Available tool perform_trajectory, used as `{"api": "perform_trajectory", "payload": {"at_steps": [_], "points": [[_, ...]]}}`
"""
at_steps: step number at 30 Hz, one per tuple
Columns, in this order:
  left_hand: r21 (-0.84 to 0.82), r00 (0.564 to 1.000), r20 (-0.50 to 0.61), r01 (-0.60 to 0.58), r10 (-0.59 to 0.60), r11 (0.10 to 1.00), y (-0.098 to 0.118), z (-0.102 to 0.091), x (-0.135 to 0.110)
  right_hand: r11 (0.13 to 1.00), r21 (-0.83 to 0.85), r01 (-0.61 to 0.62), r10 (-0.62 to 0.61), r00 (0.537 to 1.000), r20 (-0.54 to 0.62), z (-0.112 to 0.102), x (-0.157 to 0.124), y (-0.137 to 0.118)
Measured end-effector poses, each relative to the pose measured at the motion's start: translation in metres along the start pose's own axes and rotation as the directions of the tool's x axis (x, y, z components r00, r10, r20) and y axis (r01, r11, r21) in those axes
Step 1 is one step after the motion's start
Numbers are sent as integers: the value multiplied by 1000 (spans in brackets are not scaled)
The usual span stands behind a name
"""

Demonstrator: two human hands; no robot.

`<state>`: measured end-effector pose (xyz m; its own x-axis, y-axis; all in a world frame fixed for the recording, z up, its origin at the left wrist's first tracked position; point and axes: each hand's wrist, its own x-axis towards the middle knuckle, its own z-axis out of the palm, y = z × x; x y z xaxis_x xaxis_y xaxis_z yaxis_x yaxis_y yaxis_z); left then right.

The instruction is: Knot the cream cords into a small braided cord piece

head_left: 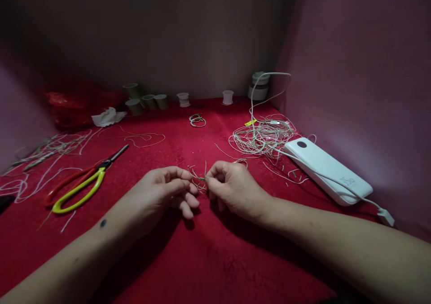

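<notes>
Between my hands is a small knotted cord piece [201,178], thin and greenish-tan, with loose ends sticking up. My right hand [232,185] pinches it at its right side between thumb and forefinger, the other fingers curled under. At its left side, my left hand [170,188] has thumb and forefinger close together on the cord, while its lower fingers hang loosely apart. The fingertips partly hide where each strand is held. Beyond the hands lies a finished-looking cord ring [197,121] with pale beads or knots.
Scissors [85,180] with red and yellow handles lie left, near loose cords [57,149]. At right are a cord tangle [259,138] and a white power bank [328,171] with a cable. Several spools [160,101] and a jar [258,87] line the back wall. Pink walls flank the red cloth.
</notes>
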<state>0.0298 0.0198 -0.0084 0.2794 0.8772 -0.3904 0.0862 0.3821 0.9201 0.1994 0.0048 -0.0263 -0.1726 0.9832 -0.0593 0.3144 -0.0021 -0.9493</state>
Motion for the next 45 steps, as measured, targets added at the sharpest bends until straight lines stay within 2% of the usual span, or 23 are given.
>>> {"api": "perform_trajectory", "payload": {"at_steps": [3, 5, 7, 8, 11, 13, 17, 19, 21, 23, 26, 30, 33, 37, 40, 43, 45], "points": [[284, 996, -69, -42, 65, 958, 1, -5, -2, 1000, 3, 4, -4, 1000, 6, 0, 0, 2], [444, 972, -121, -130, 204, 887, 2, -7, -4, 1000, 4, 8, -8, 1000, 9, 1, 0, 3], [508, 943, -147, -187, 298, 841, 4, -7, -5, 1000, -5, 12, -12, 1000, 9, 1, 1, 3], [510, 941, -146, -192, 304, 839, 5, -7, -6, 1000, -10, 14, -14, 1000, 7, 1, 1, 3], [478, 959, -94, -193, 268, 857, 6, -5, -8, 1000, -22, 14, -14, 1000, 3, 0, 1, 2], [487, 958, -38, -231, 285, 842, 3, -3, -8, 1000, -20, 12, -12, 1000, 3, 0, 0, 1], [637, 911, 72, -356, 407, 684, -6, 3, -7, 1000, -12, 21, -21, 1000, 23, 0, 0, 3], [658, 890, 100, -395, 445, 642, -7, 4, -7, 1000, -4, 19, -19, 999, 33, 1, 0, 4], [605, 906, 66, -370, 418, 705, -3, 3, -7, 1000, 14, -2, 2, 999, 36, 0, 0, 4], [505, 939, -15, -288, 342, 814, 4, 1, -8, 997, 60, -44, 41, 998, 47, 0, 0, 2], [321, 968, -107, -184, 229, 929, 13, -5, -9, 979, 158, -130, 120, 990, 74, -1, 1, -1], [0, 983, -34, -182, 182, 983, 16, -7, -8, 960, 215, -179, 162, 982, 96, -3, 3, -4], [-122, 981, 75, -171, 181, 978, 15, -6, -8, 954, 239, -180, 158, 981, 109, -3, 3, -4], [-71, 975, 127, -174, 182, 982, 10, -4, -8, 951, 252, -181, 157, 981, 112, -3, 3, -3], [65, 978, 73, -198, 194, 978, 3, -1, -7, 970, 193, -146, 128, 987, 101, -2, 1, -3], [235, 971, 9, -234, 239, 943, -2, 4, -6, 995, 93, -46, 39, 996, 79, -1, -1, -1], [314, 969, 4, -237, 248, 919, -2, 8, -6, 1000, 28, 10, -12, 997, 75, 0, -2, 0]]}}
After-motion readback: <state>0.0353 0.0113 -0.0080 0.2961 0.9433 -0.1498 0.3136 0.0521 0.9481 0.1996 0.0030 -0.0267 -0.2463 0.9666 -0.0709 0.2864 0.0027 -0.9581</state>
